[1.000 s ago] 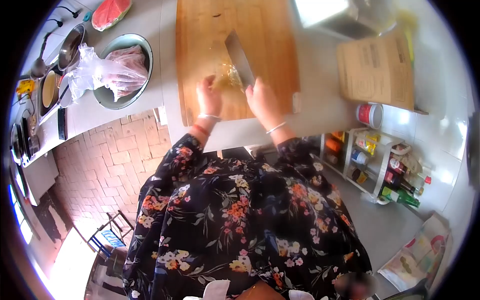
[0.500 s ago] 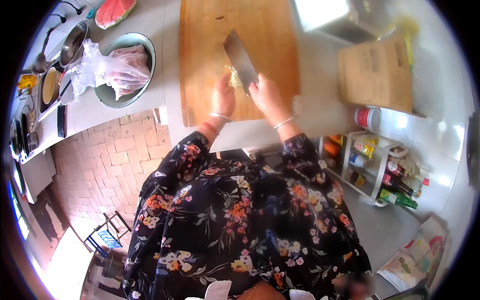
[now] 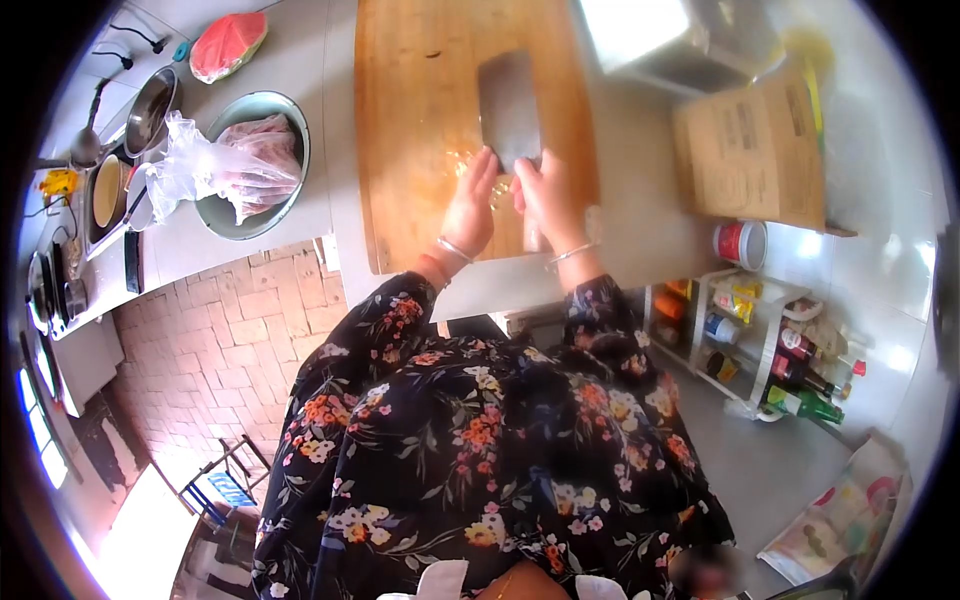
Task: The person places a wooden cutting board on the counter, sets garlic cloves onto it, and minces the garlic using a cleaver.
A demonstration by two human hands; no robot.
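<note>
Pressing a cleaver flat on one wooden cutting board, two hands side by side.

Left of the board sits one metal bowl [image 3: 255, 160] holding a plastic bag. The left hand [image 3: 472, 205] lies with fingers together beside yellowish bits [image 3: 462, 160]; the right hand [image 3: 545, 195] grips the handle of the cleaver [image 3: 510, 110], blade lying flat mid-board. The cutting board [image 3: 420, 100] has bare wood above; its near edge meets the worktop [image 3: 640, 200] rim. One cardboard box [image 3: 750, 150] lies right.

Cleaver [image 3: 510, 108] handle's buried under her right hand [image 3: 548, 196], board [image 3: 420, 120] runs off the top, chopped bits [image 3: 462, 163] too blurry to identify.
</note>
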